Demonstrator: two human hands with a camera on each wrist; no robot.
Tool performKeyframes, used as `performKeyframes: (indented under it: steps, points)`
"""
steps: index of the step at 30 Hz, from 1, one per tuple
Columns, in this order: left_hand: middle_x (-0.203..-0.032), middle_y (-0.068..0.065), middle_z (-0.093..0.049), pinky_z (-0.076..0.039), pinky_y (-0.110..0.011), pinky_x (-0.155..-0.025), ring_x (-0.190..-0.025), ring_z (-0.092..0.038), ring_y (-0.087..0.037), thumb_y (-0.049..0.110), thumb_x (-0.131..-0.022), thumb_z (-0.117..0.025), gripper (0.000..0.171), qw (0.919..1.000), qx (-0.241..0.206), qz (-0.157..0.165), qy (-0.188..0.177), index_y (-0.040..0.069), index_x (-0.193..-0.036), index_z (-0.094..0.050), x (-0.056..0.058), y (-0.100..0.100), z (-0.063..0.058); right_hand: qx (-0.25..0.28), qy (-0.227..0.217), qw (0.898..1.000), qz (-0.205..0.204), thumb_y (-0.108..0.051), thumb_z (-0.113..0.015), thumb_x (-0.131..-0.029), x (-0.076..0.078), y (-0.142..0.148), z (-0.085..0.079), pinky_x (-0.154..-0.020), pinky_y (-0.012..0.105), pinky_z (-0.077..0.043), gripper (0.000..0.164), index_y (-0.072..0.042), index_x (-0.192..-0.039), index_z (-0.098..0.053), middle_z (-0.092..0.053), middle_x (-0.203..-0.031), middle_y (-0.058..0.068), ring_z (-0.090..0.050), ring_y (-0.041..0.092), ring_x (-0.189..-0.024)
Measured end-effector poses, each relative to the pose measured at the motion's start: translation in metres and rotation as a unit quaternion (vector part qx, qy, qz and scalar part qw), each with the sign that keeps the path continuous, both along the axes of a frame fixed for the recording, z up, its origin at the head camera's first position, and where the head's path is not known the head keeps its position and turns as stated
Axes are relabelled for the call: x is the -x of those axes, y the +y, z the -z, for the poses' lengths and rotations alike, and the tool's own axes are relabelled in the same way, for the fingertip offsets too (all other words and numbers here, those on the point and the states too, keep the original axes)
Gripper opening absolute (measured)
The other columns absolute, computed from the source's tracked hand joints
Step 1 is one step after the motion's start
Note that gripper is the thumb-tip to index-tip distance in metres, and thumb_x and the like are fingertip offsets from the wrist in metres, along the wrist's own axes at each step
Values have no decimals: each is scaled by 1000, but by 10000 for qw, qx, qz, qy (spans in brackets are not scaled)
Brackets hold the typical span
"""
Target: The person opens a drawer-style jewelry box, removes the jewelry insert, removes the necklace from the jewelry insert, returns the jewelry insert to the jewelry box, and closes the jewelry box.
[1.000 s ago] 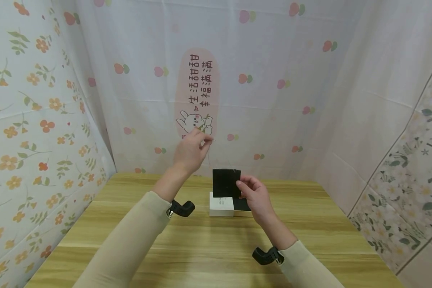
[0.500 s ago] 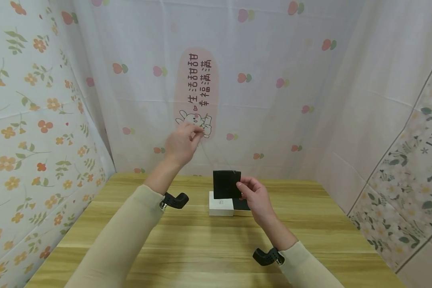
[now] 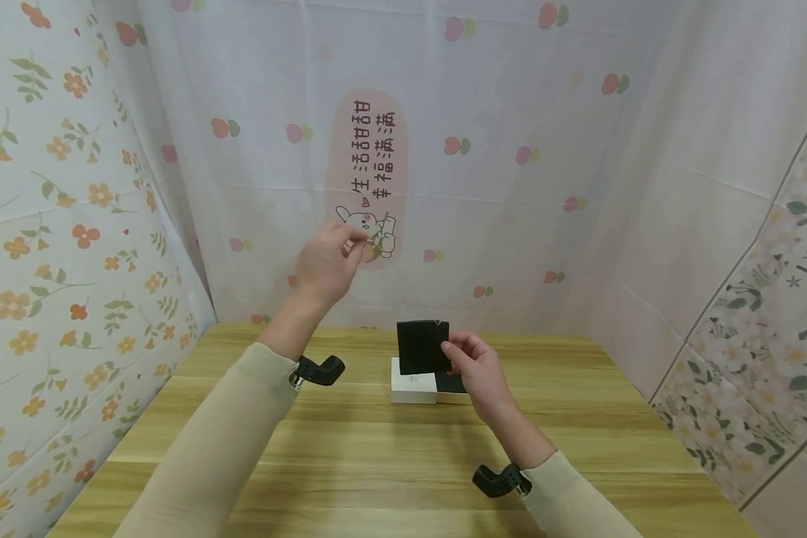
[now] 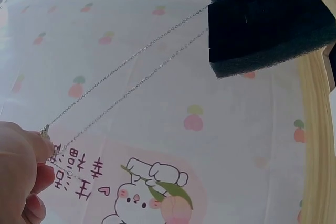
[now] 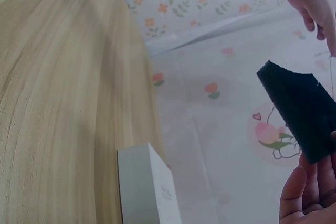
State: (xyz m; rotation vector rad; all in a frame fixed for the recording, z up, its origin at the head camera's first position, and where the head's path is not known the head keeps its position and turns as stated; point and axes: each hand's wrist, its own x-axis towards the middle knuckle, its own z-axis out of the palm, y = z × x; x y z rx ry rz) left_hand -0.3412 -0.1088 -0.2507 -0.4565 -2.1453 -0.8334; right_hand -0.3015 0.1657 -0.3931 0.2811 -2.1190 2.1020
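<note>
My left hand [image 3: 327, 261], raised at centre left, pinches the end of a thin silver necklace [image 4: 143, 49] between thumb and fingers. In the left wrist view, two straight strands of its chain run from those fingertips to the notched edge of a black foam pad [image 4: 262, 30]. A short loose tail dangles below the fingertips. My right hand [image 3: 480, 373] grips the pad by its right side, thumb on the near face, and holds it up above the boxes. Any pendant is not discernible.
Below the pad, a white box part [image 3: 413, 390] with small print stands on the wooden table [image 3: 376, 463]. Against its right side sits a part with a black top [image 3: 452, 382], partly covered by my right hand. A printed cloth [image 3: 511, 224] hangs behind the table.
My left hand has moved left and slightly up, away from the pad, with the necklace end. The pad has dropped and tilted slightly in my right hand, which stays nearly in place.
</note>
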Motion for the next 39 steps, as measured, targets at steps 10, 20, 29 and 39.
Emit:
performKeyframes:
  steps: [10,20,29,39]
  points:
    - [-115,-14,-74,-62,-43,-78,-89,-73,-32,6,-105,-71,14,9997,-226,-113,-12,4,-115,-81,0,-1,1,75,-37,10000,48,-8,-66,-109,1,1,3,-78,27,-58,15,3,-119,-67,-65,-96,-4,-53,15,-80]
    - [-112,-15,-74,-65,-42,-83,-91,-73,-32,8,-105,-72,13,9998,-209,66,-13,2,-114,-80,-1,-2,5,70,-141,9997,163,-9,-66,-109,1,4,4,-76,24,-56,17,4,-120,-67,-65,-99,-3,-54,15,-81]
    - [-111,-11,-80,-58,-38,-73,-89,-73,-30,12,-105,-74,10,9997,-166,-74,-150,8,-112,-81,0,-6,14,51,-168,9996,214,-11,-66,-110,2,5,2,-78,23,-57,18,3,-122,-67,-66,-102,-4,-56,16,-86]
    - [-111,-11,-82,-55,-36,-69,-81,-70,-28,9,-104,-74,8,9999,-62,41,-134,7,-108,-80,-3,-10,29,102,-221,9995,225,-12,-66,-110,3,5,1,-79,24,-56,20,3,-124,-67,-67,-103,-5,-58,17,-91]
